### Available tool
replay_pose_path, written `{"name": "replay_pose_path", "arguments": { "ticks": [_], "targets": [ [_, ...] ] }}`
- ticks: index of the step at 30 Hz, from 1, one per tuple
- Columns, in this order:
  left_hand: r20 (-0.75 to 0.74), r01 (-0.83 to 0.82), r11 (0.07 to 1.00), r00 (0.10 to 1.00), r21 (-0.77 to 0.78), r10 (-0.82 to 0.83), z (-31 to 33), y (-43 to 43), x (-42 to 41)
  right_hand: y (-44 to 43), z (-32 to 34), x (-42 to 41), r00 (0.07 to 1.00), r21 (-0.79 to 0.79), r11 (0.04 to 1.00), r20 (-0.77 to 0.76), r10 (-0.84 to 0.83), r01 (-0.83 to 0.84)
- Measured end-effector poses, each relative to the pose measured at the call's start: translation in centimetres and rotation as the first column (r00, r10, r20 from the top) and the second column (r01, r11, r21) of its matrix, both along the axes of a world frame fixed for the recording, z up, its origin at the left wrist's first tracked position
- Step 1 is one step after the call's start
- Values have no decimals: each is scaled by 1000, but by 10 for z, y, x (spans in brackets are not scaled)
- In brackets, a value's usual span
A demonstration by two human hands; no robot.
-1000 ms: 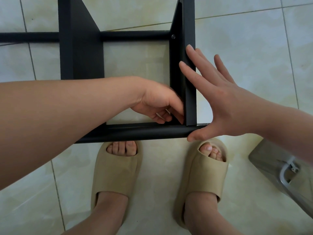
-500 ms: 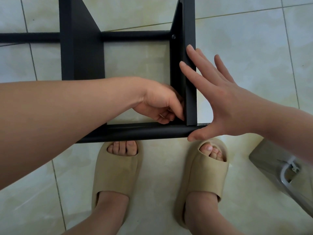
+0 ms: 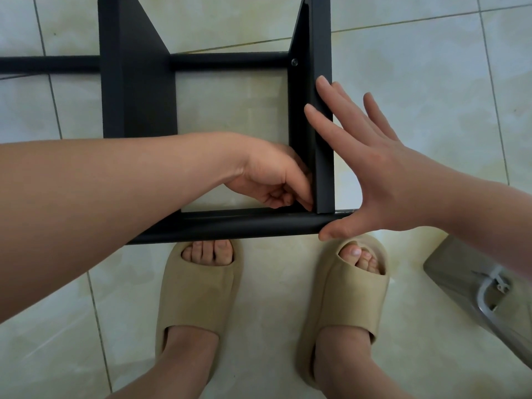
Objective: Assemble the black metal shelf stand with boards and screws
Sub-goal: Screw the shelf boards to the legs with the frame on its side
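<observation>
The black metal shelf stand lies on the tiled floor, with its near tube [image 3: 230,226] across my feet and its far tube [image 3: 227,61] behind. Two black boards [image 3: 138,96] [image 3: 324,47] run between the tubes. A screw head [image 3: 294,62] shows at the right board's far joint. My left hand [image 3: 270,180] reaches inside the frame to the right board's near inner corner. Its fingers are pinched on a small screw that they hide. My right hand [image 3: 374,168] is flat and spread against the right board's outer face, thumb on the near tube.
My feet in beige slides [image 3: 201,292] [image 3: 354,298] stand just behind the near tube. A clear plastic bag [image 3: 489,289] with a metal part in it lies on the floor at the right. Pale floor tiles surround the frame.
My left fingers have closed and turned at the corner, and the silvery piece seen between them a second ago is now covered. My right hand has stayed in place.
</observation>
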State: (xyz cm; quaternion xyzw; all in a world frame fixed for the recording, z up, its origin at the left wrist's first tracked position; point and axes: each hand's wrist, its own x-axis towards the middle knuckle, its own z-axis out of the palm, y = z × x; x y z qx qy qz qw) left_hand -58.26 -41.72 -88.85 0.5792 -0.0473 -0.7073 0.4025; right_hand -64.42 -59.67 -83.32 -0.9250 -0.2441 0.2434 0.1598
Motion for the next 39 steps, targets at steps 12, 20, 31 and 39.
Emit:
{"name": "replay_pose_path", "arguments": {
  "ticks": [12, 20, 31, 39],
  "targets": [
    [-22, 71, 996, 997, 55, -70, 2, 2, -1, -1, 0, -1, 1000, 10, 1000, -6, -2, 2],
    [13, 20, 1000, 1000, 8, -20, 1, -1, 0, -1, -1, -1, 1000, 12, 1000, -6, -1, 1],
    [-6, 87, 995, 996, 50, -87, 3, 1, 2, -1, -1, -1, 1000, 9, 1000, 2, -3, 3],
    [39, 34, 999, 999, -12, -34, 0, -1, 1, 0, 0, -1, 1000, 11, 1000, -6, -4, 4]
  ]
}}
